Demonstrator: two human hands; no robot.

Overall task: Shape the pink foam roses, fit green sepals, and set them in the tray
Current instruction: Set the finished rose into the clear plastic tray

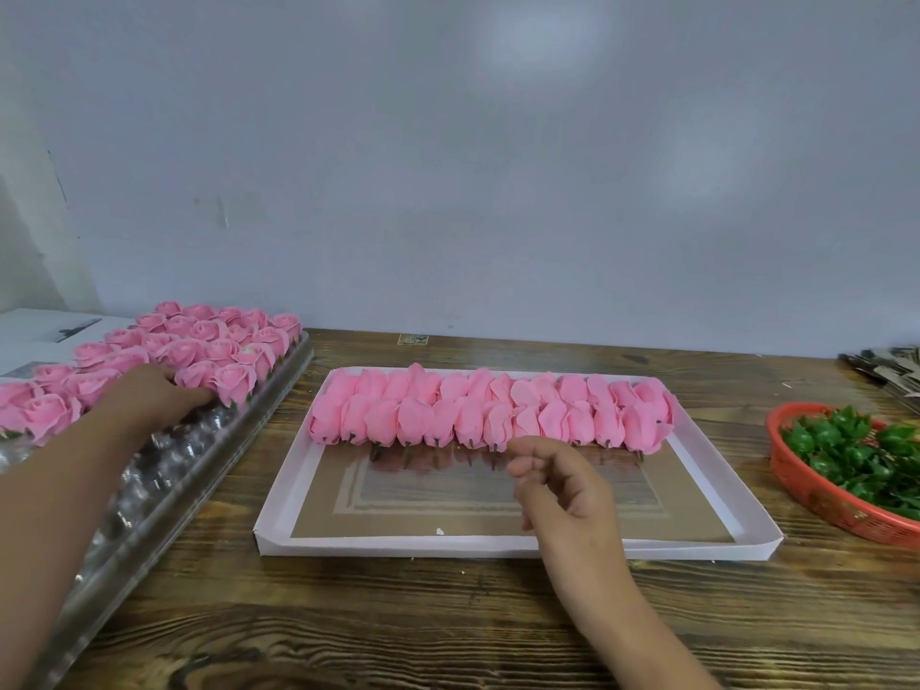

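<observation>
Pink foam roses point(490, 415) lie in two rows across the far half of the white tray point(513, 546), and more stand upright in the clear plastic tray point(164, 470) at far left. The left hand point(149, 395) rests among those roses, its grasp hidden; the right hand point(562, 485) hovers loosely curled and empty over the white tray, with green sepals point(856, 450) in a red basket point(821, 500) at right.

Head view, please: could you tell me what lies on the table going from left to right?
Clear plastic tray of shaped roses, with the left hand on it → white cardboard tray with two rows of rose buds → red basket of green sepals.
</observation>
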